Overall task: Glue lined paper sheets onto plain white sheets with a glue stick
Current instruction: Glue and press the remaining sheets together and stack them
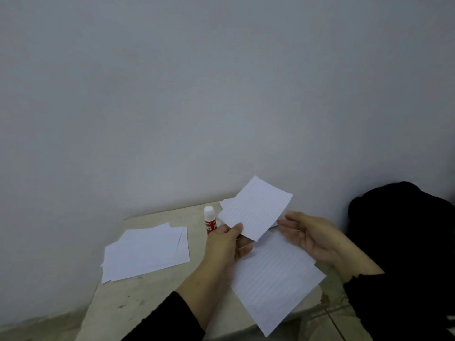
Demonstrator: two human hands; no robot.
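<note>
Left hand [227, 238] pinching lined sheet [254, 209]

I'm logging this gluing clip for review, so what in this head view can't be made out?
- Glue stick: label text too blurred to read; its base is hidden by the left hand.
- Plain white sheets: overlapped, so their number is unclear.
- Lined sheet on the table: top end covered by the held lined sheet.
- Right hand: wrist under a dark sleeve.

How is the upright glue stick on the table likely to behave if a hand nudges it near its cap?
The glue stick stands upright on a narrow base, tall for its width, so it would probably tip. Its round body suggests it would then roll across the table. It looks small and plastic, so it is likely light.
</note>
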